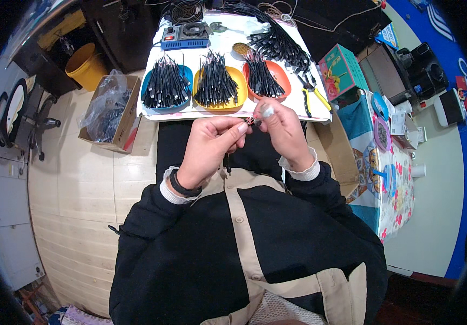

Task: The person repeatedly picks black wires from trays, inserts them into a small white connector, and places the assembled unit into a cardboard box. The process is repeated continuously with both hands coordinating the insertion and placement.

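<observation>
My left hand [212, 142] pinches a short black cable [228, 163] whose lower end hangs below the fingers. Thin reddish wires [250, 120] stick out from the pinch toward my right hand [283, 134]. The right hand's fingers are closed at the wire ends, with a white wrap [267, 111] on one digit. A small dark spot shows between those fingertips, too small to name. Just beyond my hands, bundles of black cables fill a blue tray [188, 71], a yellow tray [239, 80] and an orange tray [284, 82].
On the white table [220, 39] sit a small blue-grey heating device [186, 36], a round dish [240, 50], a heap of black cables [282, 46] and yellow-handled pliers [315, 98]. Cardboard boxes stand left [127, 116] and right [337, 149]. A yellow bucket [86, 66] is farther left.
</observation>
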### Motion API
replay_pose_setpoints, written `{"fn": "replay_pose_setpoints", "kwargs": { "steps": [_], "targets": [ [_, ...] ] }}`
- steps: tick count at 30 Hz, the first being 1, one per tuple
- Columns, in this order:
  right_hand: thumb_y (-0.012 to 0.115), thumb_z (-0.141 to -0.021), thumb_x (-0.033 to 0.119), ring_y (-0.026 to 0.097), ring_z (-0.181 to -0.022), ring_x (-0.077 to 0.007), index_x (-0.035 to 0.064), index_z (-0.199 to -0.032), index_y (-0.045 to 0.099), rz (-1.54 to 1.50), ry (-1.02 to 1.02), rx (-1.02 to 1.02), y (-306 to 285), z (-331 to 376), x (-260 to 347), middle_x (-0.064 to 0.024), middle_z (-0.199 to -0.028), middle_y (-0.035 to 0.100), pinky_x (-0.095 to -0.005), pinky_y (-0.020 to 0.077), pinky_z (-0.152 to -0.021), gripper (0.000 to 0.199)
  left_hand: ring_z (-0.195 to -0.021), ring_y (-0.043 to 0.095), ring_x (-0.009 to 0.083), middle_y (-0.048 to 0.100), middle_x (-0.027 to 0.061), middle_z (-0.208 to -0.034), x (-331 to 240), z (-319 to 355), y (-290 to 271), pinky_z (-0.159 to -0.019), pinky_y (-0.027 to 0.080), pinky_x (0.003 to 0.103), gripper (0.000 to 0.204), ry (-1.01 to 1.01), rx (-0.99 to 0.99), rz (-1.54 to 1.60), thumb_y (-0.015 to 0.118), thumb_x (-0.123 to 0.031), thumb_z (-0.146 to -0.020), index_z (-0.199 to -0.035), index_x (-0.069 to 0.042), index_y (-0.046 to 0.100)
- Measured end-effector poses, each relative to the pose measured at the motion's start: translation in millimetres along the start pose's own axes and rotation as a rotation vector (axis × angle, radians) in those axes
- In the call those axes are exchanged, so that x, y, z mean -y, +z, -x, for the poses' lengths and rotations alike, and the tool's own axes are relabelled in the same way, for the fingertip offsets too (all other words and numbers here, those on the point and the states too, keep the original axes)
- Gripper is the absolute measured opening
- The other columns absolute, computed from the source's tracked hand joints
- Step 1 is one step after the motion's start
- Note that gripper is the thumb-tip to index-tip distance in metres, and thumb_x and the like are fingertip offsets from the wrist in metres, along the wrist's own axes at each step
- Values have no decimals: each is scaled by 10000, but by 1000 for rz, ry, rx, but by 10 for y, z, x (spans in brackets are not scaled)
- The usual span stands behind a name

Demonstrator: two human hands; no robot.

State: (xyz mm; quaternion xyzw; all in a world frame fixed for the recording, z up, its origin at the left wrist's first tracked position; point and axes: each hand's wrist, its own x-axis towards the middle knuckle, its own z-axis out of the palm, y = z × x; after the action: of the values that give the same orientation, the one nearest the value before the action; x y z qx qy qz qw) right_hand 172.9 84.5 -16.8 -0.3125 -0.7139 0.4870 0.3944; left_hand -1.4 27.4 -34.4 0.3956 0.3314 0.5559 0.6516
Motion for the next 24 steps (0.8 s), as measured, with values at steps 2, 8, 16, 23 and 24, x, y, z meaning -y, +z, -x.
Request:
{"fn": "replay_pose_setpoints", "kwargs": {
  "steps": [2,8,16,23,24],
  "targets": [
    [555,-946,158,489,-582,-164,-12,-837,535,295,-82,33,13,16,52,-99,-683,539,-293,398,-543,204,-547,437,20,601,7,-694,-3,17,7,-483,303,166,148,-9,10,12,603,-90,-923,-977,31,671],
    [551,-914,112,501,-557,-217,-18,-819,521,387,-214,-72,47,100,83,-135,-645,509,-312,399,-533,163,-542,446,14,600,8,-687,-12,61,32,-474,312,155,134,-49,27,45,607,-82,-918,-936,33,674],
    [610,-898,136,598,-765,-141,9,-1032,614,413,-225,-26,-329,175,197,-106,-898,627,-253,465,-622,184,-508,424,30,588,13,-653,-113,101,-41,-462,305,163,151,-161,91,86,597,-79,-918,-922,53,669],
    [714,-718,-17,616,-844,-240,34,-1006,655,524,-504,128,-288,121,291,-106,-965,627,-327,496,-737,298,-523,461,18,603,21,-670,-136,65,-34,-464,319,138,167,-248,162,123,608,-98,-921,-940,54,672],
    [716,-712,-19,613,-841,-247,34,-983,656,521,-499,136,-285,103,287,-105,-952,625,-334,493,-744,283,-516,456,21,603,22,-665,-137,59,-33,-459,313,144,169,-246,173,128,616,-102,-916,-942,54,674]
  ]
}}
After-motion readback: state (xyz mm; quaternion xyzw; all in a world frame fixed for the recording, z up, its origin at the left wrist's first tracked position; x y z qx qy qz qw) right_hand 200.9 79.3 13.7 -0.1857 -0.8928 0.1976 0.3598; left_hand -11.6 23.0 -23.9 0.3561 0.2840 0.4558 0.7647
